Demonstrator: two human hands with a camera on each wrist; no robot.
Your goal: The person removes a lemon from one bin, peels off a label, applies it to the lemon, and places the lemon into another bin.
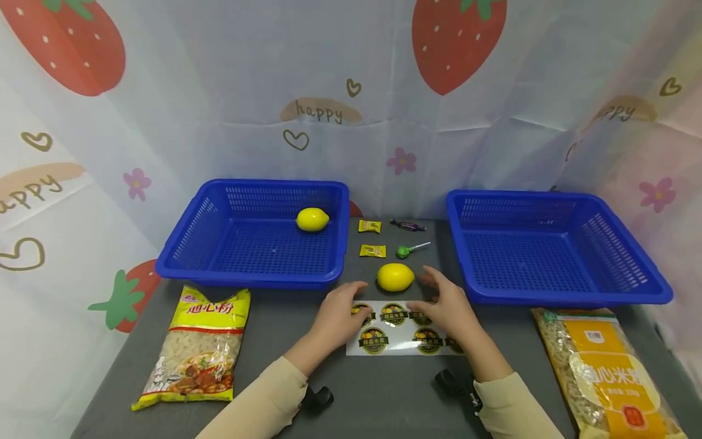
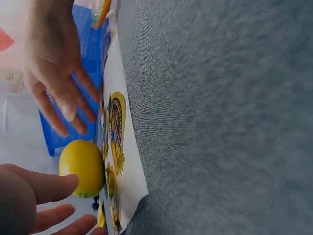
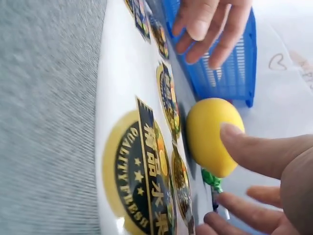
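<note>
Both hands are hovering over the sticker sheet (image 1: 403,329) on the worktop (image 1: 373,390), the left hand (image 1: 337,317) and right hand (image 1: 446,305) flanking the lemon (image 1: 395,277) beyond the sheet's far edge, fingers spread and clamping nothing. Closing in evenly from both sides should be keeping it from rolling. Blue baskets (image 1: 554,253) are crowding both flanks; sweets (image 1: 372,250) are lying just behind
</note>
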